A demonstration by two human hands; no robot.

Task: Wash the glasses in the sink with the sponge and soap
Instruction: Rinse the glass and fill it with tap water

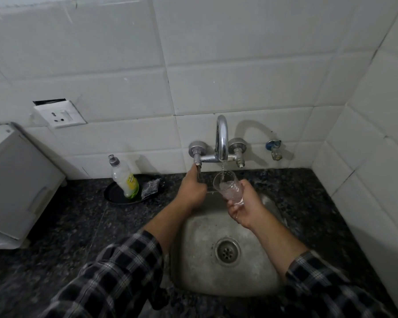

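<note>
My right hand [244, 211] is gripping the glass [228, 189] under the running tap [222, 136]; my left hand [193, 191] is curling round the lever [198, 172]. With wet fingers, the glass could be slipping into the sink [193, 244].

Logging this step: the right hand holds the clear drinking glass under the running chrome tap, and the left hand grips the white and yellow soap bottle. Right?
No. The head view shows the left hand gripping the chrome tap's lever handle; the white and yellow soap bottle stands untouched on the black round tray. The right hand does hold the clear drinking glass under the stream.
</note>
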